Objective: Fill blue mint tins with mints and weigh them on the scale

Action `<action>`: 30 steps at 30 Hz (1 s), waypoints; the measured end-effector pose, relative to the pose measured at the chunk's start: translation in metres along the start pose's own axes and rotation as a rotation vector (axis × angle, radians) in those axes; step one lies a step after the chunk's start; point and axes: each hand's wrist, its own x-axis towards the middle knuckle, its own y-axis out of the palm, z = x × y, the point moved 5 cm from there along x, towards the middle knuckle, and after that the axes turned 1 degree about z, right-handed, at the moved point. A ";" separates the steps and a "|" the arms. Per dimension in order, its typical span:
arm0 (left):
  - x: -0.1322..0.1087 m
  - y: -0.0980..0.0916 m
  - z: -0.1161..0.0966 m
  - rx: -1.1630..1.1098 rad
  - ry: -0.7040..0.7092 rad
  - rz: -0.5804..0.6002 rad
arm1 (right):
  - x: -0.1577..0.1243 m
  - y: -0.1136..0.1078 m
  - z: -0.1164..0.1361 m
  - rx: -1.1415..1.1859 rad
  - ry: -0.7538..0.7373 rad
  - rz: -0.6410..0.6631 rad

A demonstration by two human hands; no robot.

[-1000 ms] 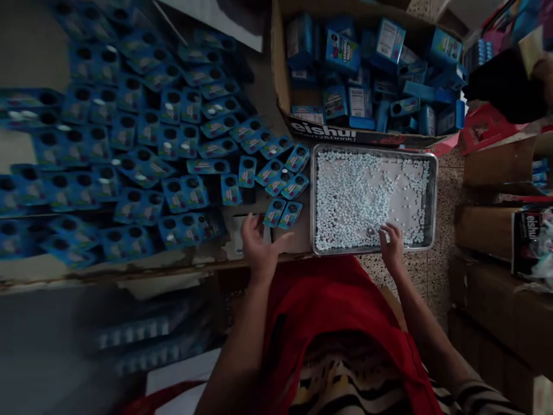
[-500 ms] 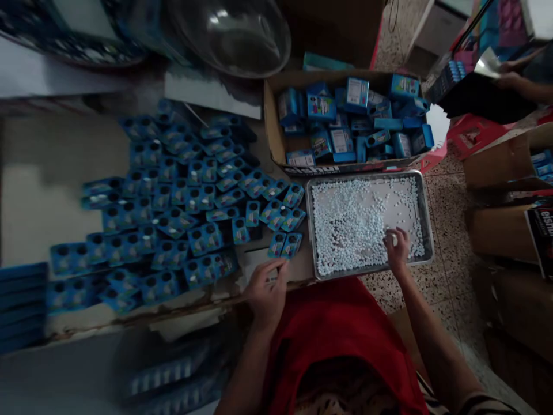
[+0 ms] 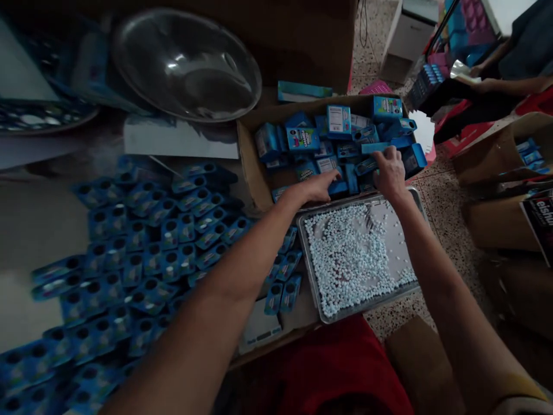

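Observation:
Both of my hands reach over the near side of a cardboard box (image 3: 253, 173) that holds many small blue cartons (image 3: 302, 138). My left hand (image 3: 319, 185) is at the box's near edge, its fingers partly stretched and apart beside the cartons. Further right, my right hand (image 3: 391, 170) has its fingers bent and spread just above or against some cartons; whether they touch is unclear. Below my hands lies a metal tray (image 3: 319, 308) with small pale blue pellets (image 3: 349, 259) spread across it.
Rows of blue cartons with round holes (image 3: 142, 248) cover the table at left. A large metal bowl (image 3: 185, 69) stands behind them, near a white sheet (image 3: 173, 138). On the right are brown cardboard boxes (image 3: 492, 225); beyond them another person (image 3: 527, 57) sits.
My right hand has left the pellet tray and my left hand the cartons at the table's edge. Both have moved forward to the cardboard box. The view has shifted too.

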 end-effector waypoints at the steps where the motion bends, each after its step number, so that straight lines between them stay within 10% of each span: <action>1: 0.001 0.006 0.006 -0.028 -0.011 0.011 | 0.006 0.006 0.001 -0.033 -0.033 0.058; 7: -0.030 -0.019 0.044 -0.222 -0.130 -0.187 | -0.011 -0.036 0.011 0.038 -0.094 -0.025; 11: -0.100 -0.031 0.040 -0.999 -0.241 -0.355 | -0.087 -0.093 0.021 0.487 0.124 -0.344; 18: -0.192 0.063 -0.013 -1.649 -0.362 -0.467 | -0.230 -0.051 0.071 1.477 0.752 -0.080; 22: -0.212 0.106 -0.012 -1.600 -0.516 -0.371 | -0.257 -0.055 0.069 1.241 0.616 0.044; 30: -0.219 0.146 -0.061 -1.145 -0.478 -0.300 | -0.283 -0.010 0.069 0.904 0.865 -0.286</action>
